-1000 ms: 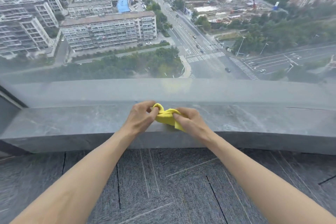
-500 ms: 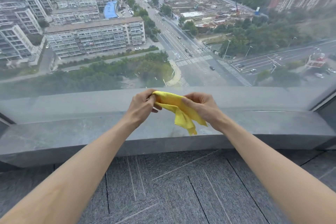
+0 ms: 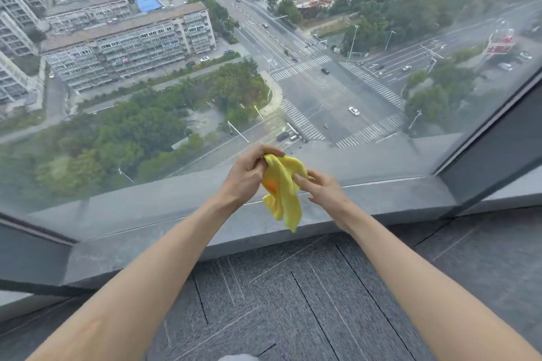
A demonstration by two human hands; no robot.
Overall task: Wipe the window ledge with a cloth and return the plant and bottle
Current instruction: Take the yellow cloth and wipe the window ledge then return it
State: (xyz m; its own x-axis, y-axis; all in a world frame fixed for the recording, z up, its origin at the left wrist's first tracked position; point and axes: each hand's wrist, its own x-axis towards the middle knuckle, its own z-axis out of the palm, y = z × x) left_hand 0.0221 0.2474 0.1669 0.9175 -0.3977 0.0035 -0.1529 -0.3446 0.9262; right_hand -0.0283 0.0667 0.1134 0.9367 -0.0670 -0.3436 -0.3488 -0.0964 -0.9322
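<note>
A yellow cloth (image 3: 283,190) hangs loosely in the air above the grey stone window ledge (image 3: 146,214). My left hand (image 3: 247,174) pinches its upper edge. My right hand (image 3: 324,189) touches the cloth's right side with extended fingers, the grip looking loose. The cloth's lower end dangles just over the front edge of the ledge. No plant and no bottle are in view.
Floor-to-ceiling glass (image 3: 205,67) rises behind the ledge, with a city street far below. Dark window frame posts stand at the right (image 3: 492,149) and lower left (image 3: 32,243). Grey carpet tiles (image 3: 293,302) cover the floor in front.
The bunched cloth has been lifted off the ledge and let unfold so it hangs down. My view has tilted and shifted towards the right frame post.
</note>
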